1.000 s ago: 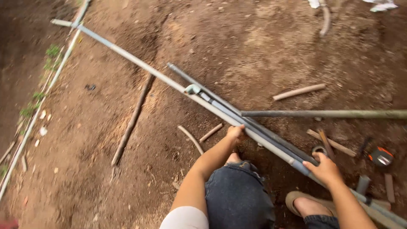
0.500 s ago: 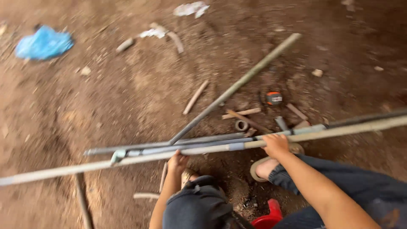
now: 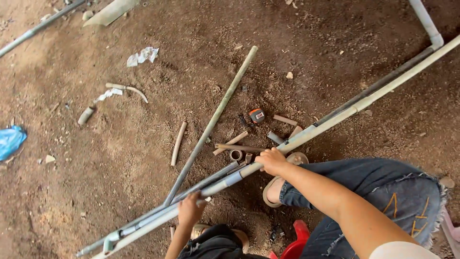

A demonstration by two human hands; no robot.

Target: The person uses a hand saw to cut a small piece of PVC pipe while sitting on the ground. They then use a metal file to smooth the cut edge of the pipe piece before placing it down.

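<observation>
A long pale plastic pipe runs from the upper right down to the lower left across bare earth, with a darker grey pipe lying alongside it. My right hand grips the pale pipe near its middle, just above my sandalled foot. My left hand holds the same pipe lower down, toward the left end. A clip fitting sits on the pipe near the bottom left. I am crouching in blue jeans.
A thin bamboo-like pole crosses the pipes diagonally. An orange tape measure, short pipe offcuts and a coupling ring lie on the dirt. A blue bag at left, a red stool below me.
My head has turned right, so the pipes now slope up to the right. Both hands keep their hold on the pale pipe; the blue bag has shifted to the left edge.
</observation>
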